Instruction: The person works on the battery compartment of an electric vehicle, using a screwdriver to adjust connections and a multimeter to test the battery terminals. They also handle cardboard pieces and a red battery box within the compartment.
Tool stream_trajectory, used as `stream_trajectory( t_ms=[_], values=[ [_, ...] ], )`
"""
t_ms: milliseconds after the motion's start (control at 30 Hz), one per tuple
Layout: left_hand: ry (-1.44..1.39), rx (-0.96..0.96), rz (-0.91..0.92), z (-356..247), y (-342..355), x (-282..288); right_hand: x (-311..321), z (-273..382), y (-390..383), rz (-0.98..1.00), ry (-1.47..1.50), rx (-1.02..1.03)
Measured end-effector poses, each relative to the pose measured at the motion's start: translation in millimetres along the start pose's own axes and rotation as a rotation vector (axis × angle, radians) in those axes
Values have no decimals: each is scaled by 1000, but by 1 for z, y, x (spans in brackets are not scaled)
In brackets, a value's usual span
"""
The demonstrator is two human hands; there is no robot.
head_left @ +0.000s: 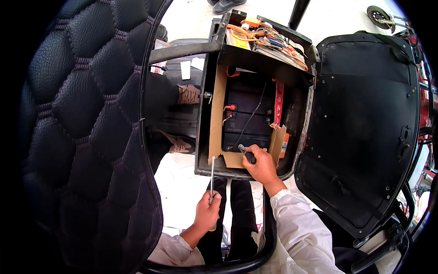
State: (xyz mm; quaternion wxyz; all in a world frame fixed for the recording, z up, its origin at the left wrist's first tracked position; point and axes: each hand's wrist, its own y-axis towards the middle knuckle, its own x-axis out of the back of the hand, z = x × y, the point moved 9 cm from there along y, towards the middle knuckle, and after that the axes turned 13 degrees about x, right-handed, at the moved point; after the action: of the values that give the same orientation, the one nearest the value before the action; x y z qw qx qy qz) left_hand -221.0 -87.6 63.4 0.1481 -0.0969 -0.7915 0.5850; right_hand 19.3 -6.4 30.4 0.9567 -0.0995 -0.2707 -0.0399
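My left hand (207,212) is closed around a screwdriver (212,178), its long metal shaft pointing up beside the box's near left corner. Inside the black metal box (303,123), my right hand (262,168) grips a ratchet wrench (249,156) by its black handle. The wrench's round head is over the near end of the black batteries (246,109); whether it sits on a terminal I cannot tell. Red-capped terminals (231,108) and a thin dark wire show on the batteries. Cardboard (217,118) lines the box sides, its near flaps torn.
Tangled coloured wires (278,41) fill a compartment at the box's far end. A quilted black seat cushion (86,114) stands at left, a black panel (365,128) at right. Another person's brown shoes (188,95) are left of the box. A black tube (214,265) curves across the near side.
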Motion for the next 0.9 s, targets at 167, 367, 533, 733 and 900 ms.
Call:
stream_trajectory(
  t_ms=[167, 367, 533, 733, 900],
  values=[
    [4, -4, -15, 5, 1, 4, -4, -1, 0, 36, -11, -7],
    [-31, -9, -1, 4, 0, 2, -6, -9, -4, 47, -31, -86],
    [-16, -13, -30, 4, -2, 3, -2, -8, -7, 25, -49, -149],
    [-23, 0, -21, 4, -4, 0, 7, -14, -9, -127, -55, -65],
    [-8, 16, -31, 6, -3, 1, -1, -15, -9, -36, -26, -101]
  ],
)
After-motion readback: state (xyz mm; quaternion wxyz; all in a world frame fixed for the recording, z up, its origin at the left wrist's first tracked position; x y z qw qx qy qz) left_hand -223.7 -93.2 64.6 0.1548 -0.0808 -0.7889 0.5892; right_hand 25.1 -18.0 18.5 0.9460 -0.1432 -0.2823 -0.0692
